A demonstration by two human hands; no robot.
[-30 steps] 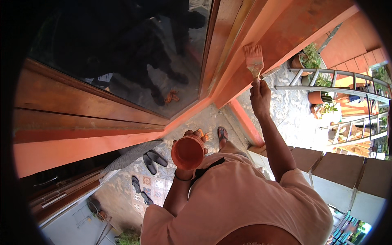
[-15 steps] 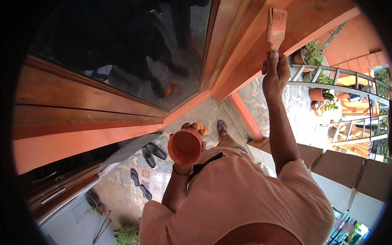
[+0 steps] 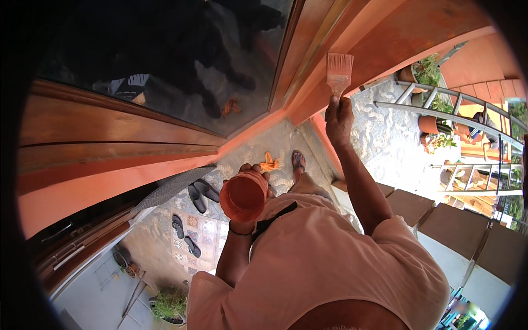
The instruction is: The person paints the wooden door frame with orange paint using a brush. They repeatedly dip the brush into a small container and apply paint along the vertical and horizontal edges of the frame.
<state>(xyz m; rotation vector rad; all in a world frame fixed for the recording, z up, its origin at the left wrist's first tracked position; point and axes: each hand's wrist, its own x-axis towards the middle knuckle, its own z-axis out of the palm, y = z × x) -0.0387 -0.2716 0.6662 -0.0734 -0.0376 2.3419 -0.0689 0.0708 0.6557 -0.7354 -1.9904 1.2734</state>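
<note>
My right hand grips the handle of a flat paintbrush, its wide bristles pointing up and coated in terracotta-coloured paint. The brush is in front of the orange painted wall, beside the wooden window frame; whether the bristles touch it I cannot tell. Held at waist height, a round terracotta-coloured paint cup sits in my left hand, whose fingers wrap round its far side. Paint coats the inside of the cup, and its mouth faces up.
A dark glass pane fills the upper left. Black slippers and flip-flops lie on the patterned floor, near an orange cloth-like thing. At the right stand metal ladders and potted plants. Brown-topped low wall runs behind my right arm.
My right hand has brought the paintbrush down and to the left, nearer the window frame. The paint cup in my left hand has shifted slightly left in the view.
</note>
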